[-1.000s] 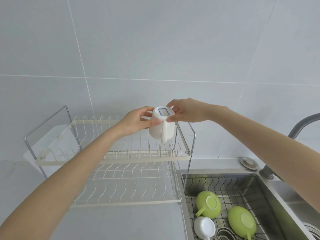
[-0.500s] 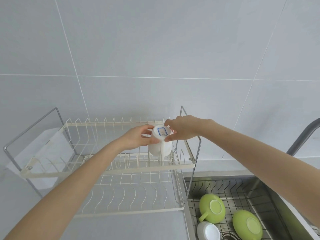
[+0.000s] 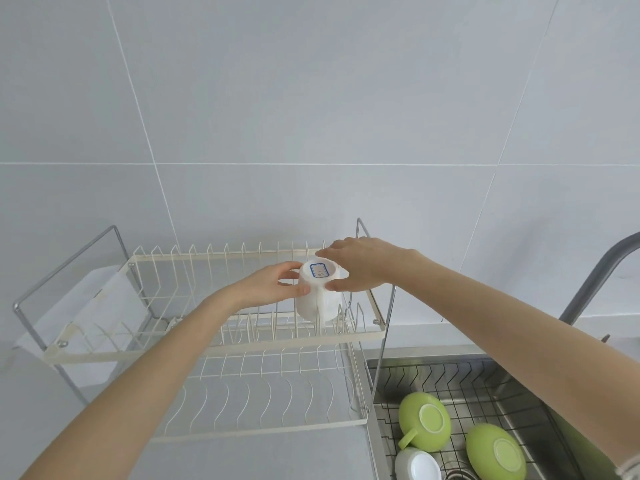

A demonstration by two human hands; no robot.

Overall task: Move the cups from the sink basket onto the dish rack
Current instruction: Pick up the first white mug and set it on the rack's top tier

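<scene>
white cup [image 3: 317, 292], upside down, now sits lower than a second ago, down among the prongs at the right end of the dish rack's [image 3: 221, 344] top shelf. left hand [image 3: 266, 284] and right hand [image 3: 360, 268] both pinch its base with curled fingers, so release looks close; three cups wait in the sink basket [image 3: 485, 386].

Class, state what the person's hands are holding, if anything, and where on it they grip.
Both hands, left hand and right hand, grip the upturned white cup near its base.

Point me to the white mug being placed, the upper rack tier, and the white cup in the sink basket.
white mug [image 3: 313, 299], head view, side wall.
upper rack tier [image 3: 214, 346], head view, front rail.
white cup [image 3: 420, 466], head view, upturned base.
</scene>
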